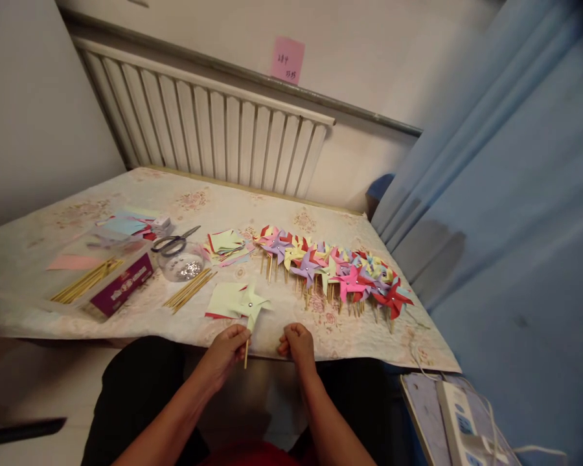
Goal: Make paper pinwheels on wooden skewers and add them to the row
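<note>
My left hand (227, 346) pinches the wooden stick of a pale green paper pinwheel (251, 305), which stands upright over the table's front edge. A shiny pin head marks the pinwheel's centre. To the right of it, my right hand (297, 342) rests at the edge with its fingers curled in; whether anything small is in them is hidden. Behind the pinwheel lies a stack of pale green and red paper squares (223, 299). Many finished pinwheels (328, 270) in red, pink, purple and yellow stand clustered to the right.
Left of the hands are loose wooden sticks (190, 291), a round tub of silvery pins (187, 267), scissors (171, 244) and a clear box with a purple label (122, 285) holding sticks. Cut paper pieces (227, 243) lie farther back. A power strip (459, 421) sits at lower right.
</note>
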`<state>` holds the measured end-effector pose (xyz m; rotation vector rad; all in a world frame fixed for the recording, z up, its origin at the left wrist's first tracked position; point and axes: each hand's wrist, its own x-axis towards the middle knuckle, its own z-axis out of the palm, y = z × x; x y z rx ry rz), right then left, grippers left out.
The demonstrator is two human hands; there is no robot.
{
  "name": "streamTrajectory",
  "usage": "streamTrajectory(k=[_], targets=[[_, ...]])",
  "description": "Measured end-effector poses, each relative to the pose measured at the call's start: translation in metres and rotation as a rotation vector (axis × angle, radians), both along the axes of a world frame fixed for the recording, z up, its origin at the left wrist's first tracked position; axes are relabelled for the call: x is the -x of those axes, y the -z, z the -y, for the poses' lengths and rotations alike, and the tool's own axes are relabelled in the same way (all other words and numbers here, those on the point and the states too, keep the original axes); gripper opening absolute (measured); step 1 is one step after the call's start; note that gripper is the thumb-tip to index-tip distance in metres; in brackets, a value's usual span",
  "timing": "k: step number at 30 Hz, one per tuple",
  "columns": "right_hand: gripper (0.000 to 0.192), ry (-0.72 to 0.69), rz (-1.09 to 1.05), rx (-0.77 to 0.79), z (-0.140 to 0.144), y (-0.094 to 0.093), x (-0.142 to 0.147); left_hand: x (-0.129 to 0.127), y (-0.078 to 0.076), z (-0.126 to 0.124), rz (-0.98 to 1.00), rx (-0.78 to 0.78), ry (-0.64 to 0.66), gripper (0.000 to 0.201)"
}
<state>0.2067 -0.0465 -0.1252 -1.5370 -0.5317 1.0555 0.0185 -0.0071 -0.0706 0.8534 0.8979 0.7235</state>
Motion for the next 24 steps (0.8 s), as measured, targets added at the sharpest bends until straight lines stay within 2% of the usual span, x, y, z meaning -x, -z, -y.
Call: streamTrajectory(k=[14, 24], targets=[[0.020, 0.004, -0.012, 0.017, 0.0010, -0.0017, 0.0008, -0.0013, 0.0028, 0.0008, 0.014, -0.002, -0.001, 0.039], [0.022, 0.002, -0.007, 0.018, 0.0012, -0.0031, 0.0015, 0.0007, -0.0023, 0.0038, -0.021, -0.009, -0.014, 0.039]])
